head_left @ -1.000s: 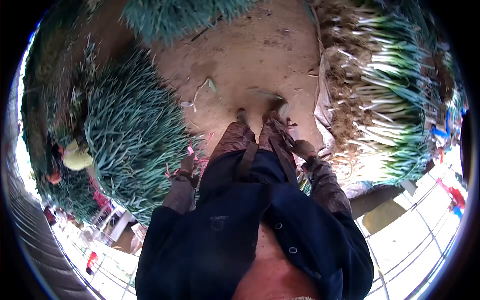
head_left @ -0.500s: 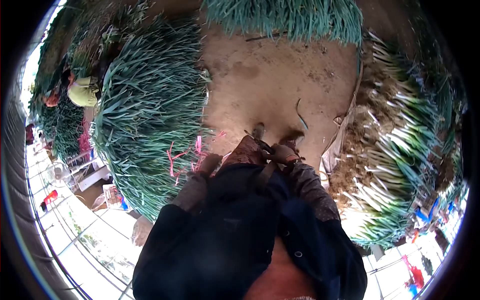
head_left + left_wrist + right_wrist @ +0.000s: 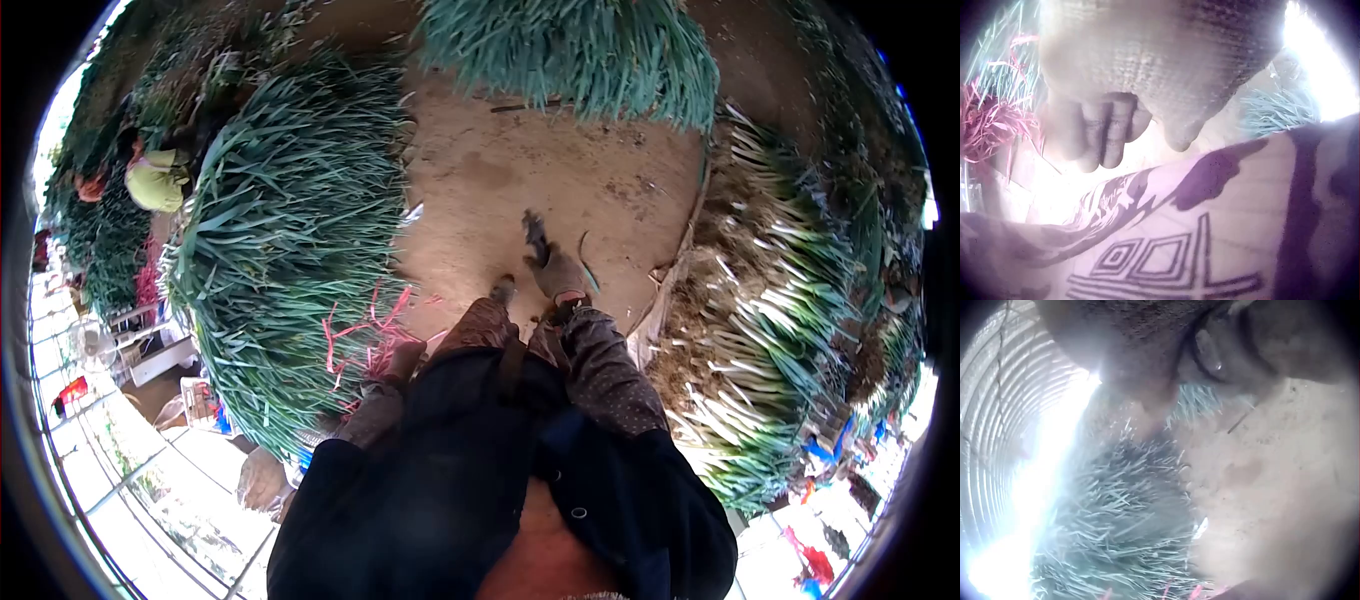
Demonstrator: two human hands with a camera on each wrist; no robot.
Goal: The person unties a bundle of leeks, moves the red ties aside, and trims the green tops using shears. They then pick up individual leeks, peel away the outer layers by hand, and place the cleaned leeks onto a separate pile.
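Far L, head view: a person in a yellow-green top point(image 3: 157, 182) bends beside a lg. L pile of green-leaved stalks point(image 3: 290, 240). At that pile's near R edge lie tangled pink strands point(image 3: 372, 338), adj. to the L hand point(image 3: 405, 362). L arm pos.: forearm angled fwd, hand low beside the L thigh. L wrist view: fingers point(image 3: 1110, 134) close together, loosely bent, pointing down; thumb point(image 3: 1180, 140) apart; no obj. visible in grip. Patterned garment point(image 3: 1154, 256) sits just below the fingertips. Ctr.: upper pile point(image 3: 570, 50) of green leaves, at the far end of the brown floor point(image 3: 470, 170). R arm pos.: forearm point(image 3: 612, 365) extended fwd, above the R thigh; R hand point(image 3: 562, 277) reaches out past the knees, over the floor. R fingers curl narrow around a dark elongated obj. point(image 3: 535, 235), which projects fwd from the hand; exact type n/d. R wrist view: hand dark and blurred, finger detail ltd. Just R of the R hand, a thin leaf strip point(image 3: 587, 262) lies on the floor. Far R: R pile of white-stemmed stalks point(image 3: 770, 325), roots twd ctr., green leaves outward.
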